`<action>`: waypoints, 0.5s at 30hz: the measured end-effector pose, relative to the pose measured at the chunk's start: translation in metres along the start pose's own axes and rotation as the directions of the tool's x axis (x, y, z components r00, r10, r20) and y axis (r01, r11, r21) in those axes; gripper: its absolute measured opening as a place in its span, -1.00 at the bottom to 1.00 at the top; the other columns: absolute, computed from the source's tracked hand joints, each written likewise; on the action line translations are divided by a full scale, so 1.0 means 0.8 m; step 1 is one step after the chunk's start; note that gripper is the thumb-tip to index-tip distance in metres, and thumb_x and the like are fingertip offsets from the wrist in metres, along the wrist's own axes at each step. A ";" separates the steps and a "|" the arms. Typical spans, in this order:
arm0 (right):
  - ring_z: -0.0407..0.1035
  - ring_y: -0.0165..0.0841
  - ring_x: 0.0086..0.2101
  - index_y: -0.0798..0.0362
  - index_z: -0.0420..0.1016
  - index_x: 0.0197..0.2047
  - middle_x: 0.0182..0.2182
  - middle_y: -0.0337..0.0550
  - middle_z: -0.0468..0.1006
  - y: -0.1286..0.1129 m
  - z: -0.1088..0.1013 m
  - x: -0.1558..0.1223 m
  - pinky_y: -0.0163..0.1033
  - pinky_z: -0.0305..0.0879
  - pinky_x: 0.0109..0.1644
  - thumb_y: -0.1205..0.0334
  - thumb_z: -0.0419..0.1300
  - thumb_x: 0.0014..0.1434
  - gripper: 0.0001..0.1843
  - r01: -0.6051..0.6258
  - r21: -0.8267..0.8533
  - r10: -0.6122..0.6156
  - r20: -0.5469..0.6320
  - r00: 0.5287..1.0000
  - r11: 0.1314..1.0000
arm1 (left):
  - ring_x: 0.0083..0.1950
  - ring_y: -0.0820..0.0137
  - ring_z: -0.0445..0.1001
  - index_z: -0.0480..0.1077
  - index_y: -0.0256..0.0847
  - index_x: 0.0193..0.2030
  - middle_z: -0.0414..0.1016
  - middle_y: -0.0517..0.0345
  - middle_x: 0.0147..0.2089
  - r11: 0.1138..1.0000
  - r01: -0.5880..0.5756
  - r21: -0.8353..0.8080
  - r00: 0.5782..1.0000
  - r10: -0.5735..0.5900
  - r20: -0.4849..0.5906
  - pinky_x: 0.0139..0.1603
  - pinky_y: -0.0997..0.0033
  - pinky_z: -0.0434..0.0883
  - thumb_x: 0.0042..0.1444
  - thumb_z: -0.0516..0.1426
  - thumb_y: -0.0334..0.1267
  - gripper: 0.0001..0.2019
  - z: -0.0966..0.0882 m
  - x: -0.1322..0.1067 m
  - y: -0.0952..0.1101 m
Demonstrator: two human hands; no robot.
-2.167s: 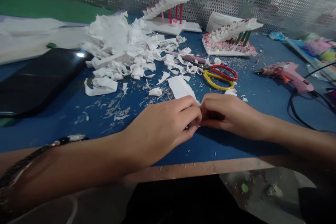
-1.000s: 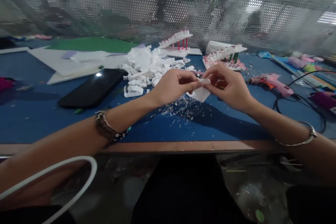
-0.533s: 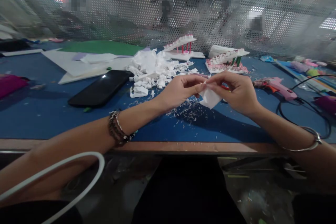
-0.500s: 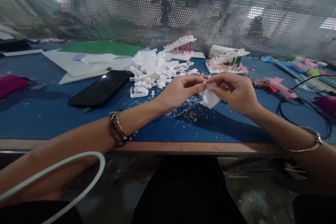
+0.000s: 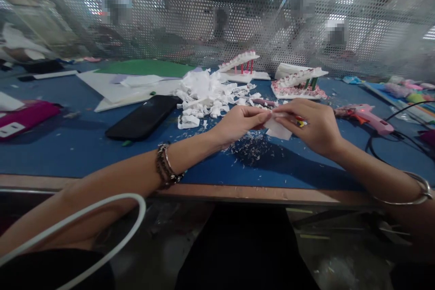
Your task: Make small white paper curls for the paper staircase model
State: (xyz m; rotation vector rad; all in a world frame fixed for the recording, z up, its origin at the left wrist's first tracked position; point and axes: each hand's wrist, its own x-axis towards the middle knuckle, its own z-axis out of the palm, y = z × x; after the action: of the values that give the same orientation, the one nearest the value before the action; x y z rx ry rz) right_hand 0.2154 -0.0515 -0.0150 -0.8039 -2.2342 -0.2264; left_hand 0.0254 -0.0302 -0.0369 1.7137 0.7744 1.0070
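Note:
My left hand (image 5: 239, 123) and my right hand (image 5: 314, 129) meet above the blue table (image 5: 68, 149), both pinching a small white foam piece (image 5: 279, 129) between thumb and fingers. The piece hangs a little above a patch of fine white shavings (image 5: 251, 145). A beaded bracelet sits on my left wrist and a metal bangle on my right forearm. Just behind my hands lies a pile of white foam scraps (image 5: 207, 93), and red and yellow scissors (image 5: 299, 121) peek out behind my right fingers.
A black phone (image 5: 147, 117) lies left of the scraps. A pink glue gun (image 5: 367, 115) with a black cord rests at right. Two small white stair models (image 5: 241, 65) (image 5: 301, 84) stand at the back before a perforated metal screen. White and green sheets (image 5: 136, 79) lie back left.
Since the oldest frame both hands have lifted the white piece off the table. My head has risen, showing more of the bench and the screen. Over the last half second the hands barely moved.

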 end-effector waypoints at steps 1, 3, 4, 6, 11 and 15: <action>0.39 -0.37 -0.30 0.00 0.47 -0.21 -0.33 -0.15 0.54 0.001 0.000 0.000 -0.22 0.29 -0.22 0.22 0.05 0.19 -0.81 0.026 -0.025 -0.026 0.010 1.000 0.999 | -0.34 0.54 0.43 0.49 -0.25 -0.26 0.53 0.11 -0.32 1.000 -0.009 0.024 1.000 0.009 0.009 -0.28 0.53 0.40 0.05 0.14 -0.11 -0.74 0.000 0.000 0.000; 0.39 -0.35 -0.27 -0.03 0.46 -0.20 -0.33 -0.16 0.53 0.004 0.001 -0.001 -0.20 0.29 -0.19 0.21 0.03 0.20 -0.81 0.069 -0.053 -0.067 0.025 0.997 0.996 | -0.34 0.53 0.43 0.49 -0.25 -0.25 0.53 0.10 -0.30 0.996 -0.026 0.079 1.000 0.025 0.015 -0.29 0.51 0.41 0.07 0.12 -0.11 -0.74 0.000 -0.001 0.000; 0.38 -0.35 -0.26 -0.04 0.45 -0.21 -0.33 -0.16 0.53 0.005 0.001 -0.002 -0.19 0.29 -0.18 0.21 0.02 0.20 -0.81 0.085 -0.059 -0.083 0.030 0.996 0.995 | -0.34 0.53 0.43 0.49 -0.25 -0.24 0.53 0.09 -0.30 0.994 -0.036 0.107 0.999 0.034 0.014 -0.29 0.51 0.41 0.07 0.11 -0.11 -0.74 0.001 -0.001 0.001; 0.37 -0.33 -0.24 -0.04 0.45 -0.23 -0.33 -0.15 0.52 0.007 0.002 -0.002 -0.17 0.28 -0.15 0.21 0.01 0.21 -0.81 0.104 -0.067 -0.102 0.034 0.994 0.992 | -0.36 0.53 0.42 0.49 -0.26 -0.25 0.53 0.10 -0.33 0.984 -0.059 0.171 0.998 0.059 0.007 -0.30 0.50 0.41 0.08 0.10 -0.13 -0.74 0.002 -0.003 0.005; 0.36 -0.37 -0.31 0.03 0.43 -0.32 -0.36 -0.13 0.51 0.005 0.001 0.002 -0.22 0.27 -0.21 0.19 0.05 0.19 -0.83 0.034 -0.019 -0.034 0.015 0.999 0.999 | -0.39 0.52 0.40 0.49 -0.31 -0.29 0.51 0.12 -0.39 0.922 -0.171 0.346 0.983 0.182 0.001 -0.36 0.54 0.35 0.10 0.09 -0.21 -0.78 0.003 -0.006 0.015; 0.33 -0.43 -0.43 0.06 0.42 -0.36 -0.43 -0.18 0.50 0.004 0.004 0.002 -0.29 0.24 -0.34 0.15 0.10 0.14 -0.83 -0.101 0.069 0.099 0.034 0.994 0.992 | -0.32 0.51 0.40 0.48 -0.29 -0.28 0.49 0.09 -0.31 0.817 -0.302 0.491 0.943 0.332 0.026 -0.31 0.53 0.34 0.12 0.07 -0.25 -0.80 0.003 -0.010 0.017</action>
State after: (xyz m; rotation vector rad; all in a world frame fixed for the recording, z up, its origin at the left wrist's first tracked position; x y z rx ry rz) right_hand 0.2145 -0.0470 -0.0161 -0.8837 -2.2107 -0.0866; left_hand 0.0251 -0.0423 -0.0268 2.3216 0.8497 1.1580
